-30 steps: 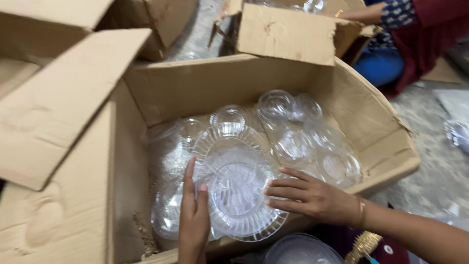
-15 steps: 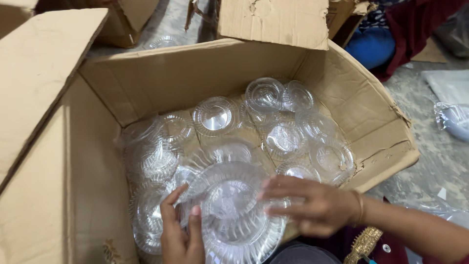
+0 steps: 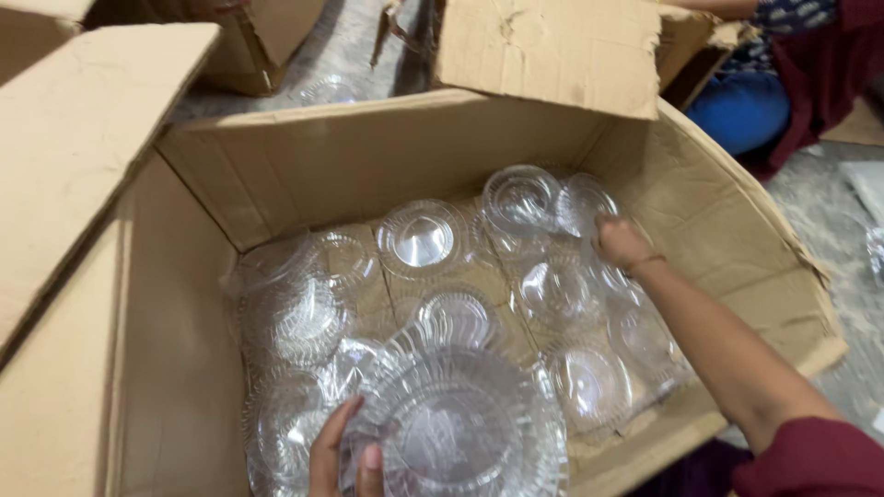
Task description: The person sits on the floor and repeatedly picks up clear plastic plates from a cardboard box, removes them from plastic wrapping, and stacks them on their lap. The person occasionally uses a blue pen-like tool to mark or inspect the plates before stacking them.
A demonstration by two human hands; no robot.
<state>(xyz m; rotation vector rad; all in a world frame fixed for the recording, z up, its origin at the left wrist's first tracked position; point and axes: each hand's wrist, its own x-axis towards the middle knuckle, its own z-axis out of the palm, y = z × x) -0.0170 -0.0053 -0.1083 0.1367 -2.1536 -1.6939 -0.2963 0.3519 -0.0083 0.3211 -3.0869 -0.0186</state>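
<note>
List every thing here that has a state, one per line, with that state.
Cardboard box: open, flaps out.
Large clear plate: held at its left edge.
Left hand: gripping the large clear plate.
Right hand: reaching onto the small clear bowls.
Small clear bowls: loose inside the cardboard box.

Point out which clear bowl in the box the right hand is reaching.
The clear bowl at the far right corner of the cardboard box: the right hand touches its rim, while the other bowls lie apart from it.
</note>
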